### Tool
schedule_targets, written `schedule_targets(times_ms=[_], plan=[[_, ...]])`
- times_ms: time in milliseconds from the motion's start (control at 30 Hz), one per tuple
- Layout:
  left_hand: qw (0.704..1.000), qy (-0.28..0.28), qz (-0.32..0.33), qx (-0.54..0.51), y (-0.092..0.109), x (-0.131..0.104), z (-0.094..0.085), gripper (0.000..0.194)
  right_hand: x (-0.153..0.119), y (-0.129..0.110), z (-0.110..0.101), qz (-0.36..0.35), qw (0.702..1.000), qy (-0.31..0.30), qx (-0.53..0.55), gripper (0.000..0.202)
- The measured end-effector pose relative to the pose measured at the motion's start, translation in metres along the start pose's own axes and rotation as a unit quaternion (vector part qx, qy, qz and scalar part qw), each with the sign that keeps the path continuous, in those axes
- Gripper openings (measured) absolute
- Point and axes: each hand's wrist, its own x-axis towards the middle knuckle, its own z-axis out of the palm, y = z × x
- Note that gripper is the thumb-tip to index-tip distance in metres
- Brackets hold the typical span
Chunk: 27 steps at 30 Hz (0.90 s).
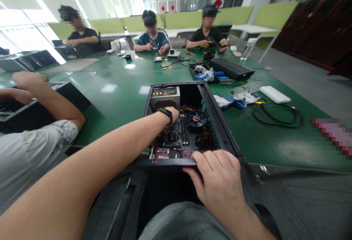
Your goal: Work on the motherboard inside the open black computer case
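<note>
An open black computer case (224, 122) lies at the table's near edge, its inside facing up. My left hand (173, 113), with a black band on the wrist, reaches into it beside the grey power supply (165, 98); its fingers are hidden down inside. My right hand (217, 168) grips the near edge of the case, fingers over the top and thumb beneath. Between the hands are a dark motherboard (176, 133) and a red-and-black expansion card (162, 152). A black cooling fan (196, 119) sits on the board, with coloured wires beside it.
To the left, a person's arm (55, 97) reaches into another black case (73, 95). Gloves (239, 98), a black cable (277, 119) and a white box (275, 94) lie to the right. Beyond stands a parts-filled tray (194, 73). Several people sit across the green table (118, 104).
</note>
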Motion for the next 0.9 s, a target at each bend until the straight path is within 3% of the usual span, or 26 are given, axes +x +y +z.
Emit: schedule_targets(times_ms=[900], plan=[[1.0,0.005,0.019,0.011,-0.004,0.008,0.007,0.051,0.0,-0.001,0.0,-0.003,1.0,-0.003,-0.007,0.035]])
